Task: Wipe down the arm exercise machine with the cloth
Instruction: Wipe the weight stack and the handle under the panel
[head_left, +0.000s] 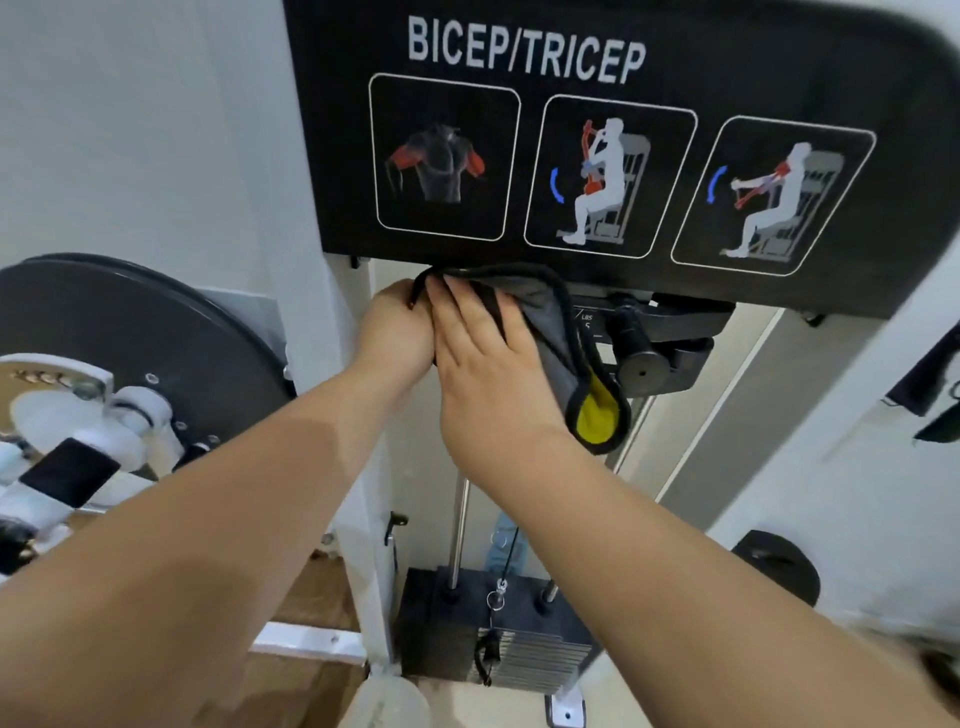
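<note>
Bicep/tricep machine (371, 587), seen from above and in front. Both hands meet on a grey cloth (548, 317) with black trim, held just under the lower edge of the black instruction panel (332, 156).

- The left grip (395, 332) is clenched on the cloth's upper left edge. The trim crosses its knuckles, and its fingertips are hidden behind the cloth and the other hand.
- The right grip (491, 364) is released, its straight fingers lying flat on the cloth.
- The cloth's lower corner folds back and shows a yellow underside. The surface behind the cloth is covered and cannot be made out.
- A small label (586, 318) beside the cloth is partly hidden; only "LBS" is legible.
- A black knob (636, 348) projects just to the right of the cloth.
- The weight stack (524, 654) sits below, between the forearms.
- A dark disc (130, 322) stands at the left. The white fittings in front of it are blurred.
- The panel's right side runs out of view.
</note>
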